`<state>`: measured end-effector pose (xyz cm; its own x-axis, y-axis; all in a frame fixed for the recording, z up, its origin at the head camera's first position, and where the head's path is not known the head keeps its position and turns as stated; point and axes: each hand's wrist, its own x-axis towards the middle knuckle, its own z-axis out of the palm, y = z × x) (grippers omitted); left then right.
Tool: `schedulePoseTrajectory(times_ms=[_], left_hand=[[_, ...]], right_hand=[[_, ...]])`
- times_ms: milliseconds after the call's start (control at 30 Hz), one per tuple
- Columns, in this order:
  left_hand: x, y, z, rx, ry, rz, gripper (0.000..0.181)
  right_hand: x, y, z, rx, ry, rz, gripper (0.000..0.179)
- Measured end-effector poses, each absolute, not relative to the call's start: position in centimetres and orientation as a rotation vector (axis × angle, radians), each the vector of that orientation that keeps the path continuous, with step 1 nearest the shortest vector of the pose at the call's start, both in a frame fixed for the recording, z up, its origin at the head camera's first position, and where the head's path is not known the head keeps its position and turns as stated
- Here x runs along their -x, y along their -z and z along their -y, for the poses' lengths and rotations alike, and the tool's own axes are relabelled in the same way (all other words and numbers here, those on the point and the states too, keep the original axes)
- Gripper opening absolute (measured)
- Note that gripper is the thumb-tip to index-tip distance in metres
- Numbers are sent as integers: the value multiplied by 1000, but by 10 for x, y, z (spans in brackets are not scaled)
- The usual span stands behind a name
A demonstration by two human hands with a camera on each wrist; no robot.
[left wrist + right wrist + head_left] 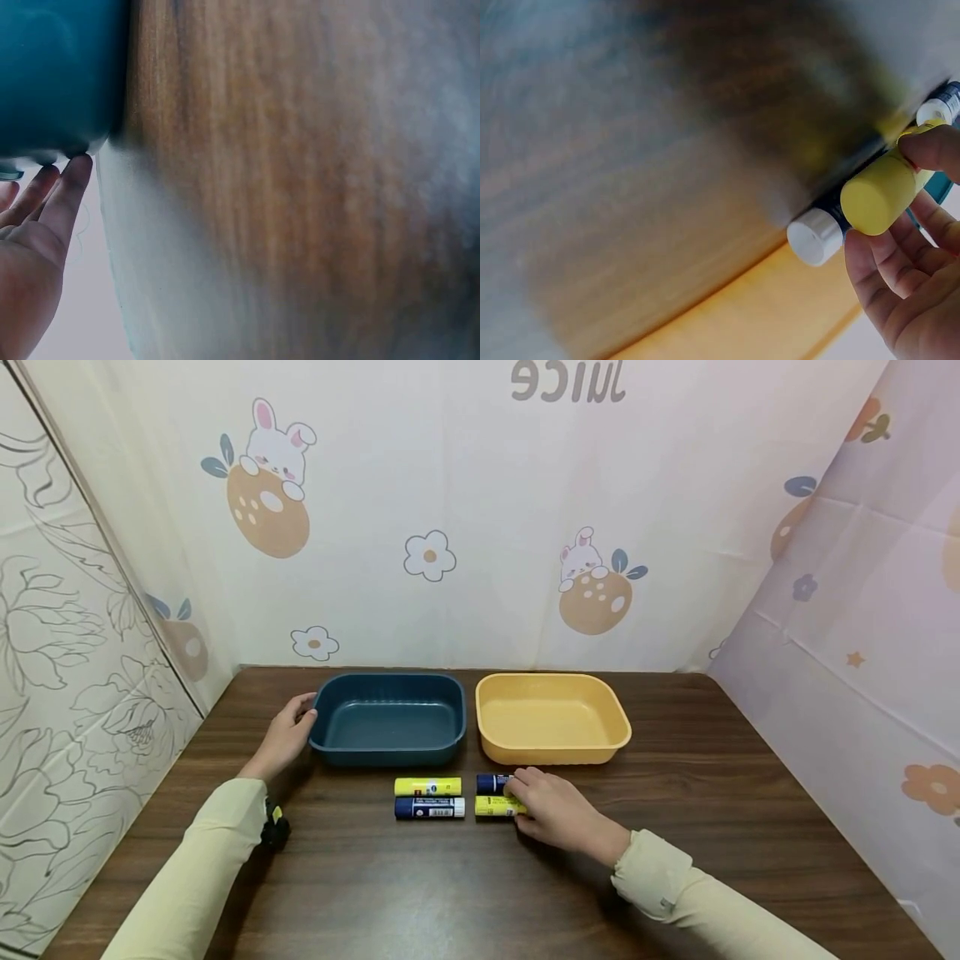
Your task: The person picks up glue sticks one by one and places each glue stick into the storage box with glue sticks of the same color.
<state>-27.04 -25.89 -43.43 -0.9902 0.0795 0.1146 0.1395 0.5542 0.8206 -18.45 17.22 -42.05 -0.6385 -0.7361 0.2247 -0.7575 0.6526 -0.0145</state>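
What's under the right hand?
Head view: the right hand hides the right ends of a dark blue glue stick and a yellow glue stick. Right wrist view: their white cap and yellow cap show. The tabletop beneath is hidden.

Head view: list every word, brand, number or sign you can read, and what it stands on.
"Juice", running right to left: wall cloth.
Front-left navy glue stick: print too small to read; a barcode shows.
Rear-left yellow glue stick: too small to read.
Front-right yellow glue stick: too small, partly covered.
Rear-right navy glue stick: likewise.
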Motion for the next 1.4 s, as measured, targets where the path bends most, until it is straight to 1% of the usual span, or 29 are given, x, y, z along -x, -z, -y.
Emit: schedulePoseTrajectory(times_ms=[333,567,900,1400], left_hand=[[267,431,259,200,1459,2712,50],[265,431,259,222,1444,2687,52],[267,430,258,186,1462,2725,50],[269,431,258,182,1460,2706,47]], right_hand=[[188,405,-175,-1239,-187,2617,28],[196,389,-176,-1241,-158,2550,26],[205,363,-178,-1197,-150,2561,25],[234,343,-189,-1125,-199,2534,24]])
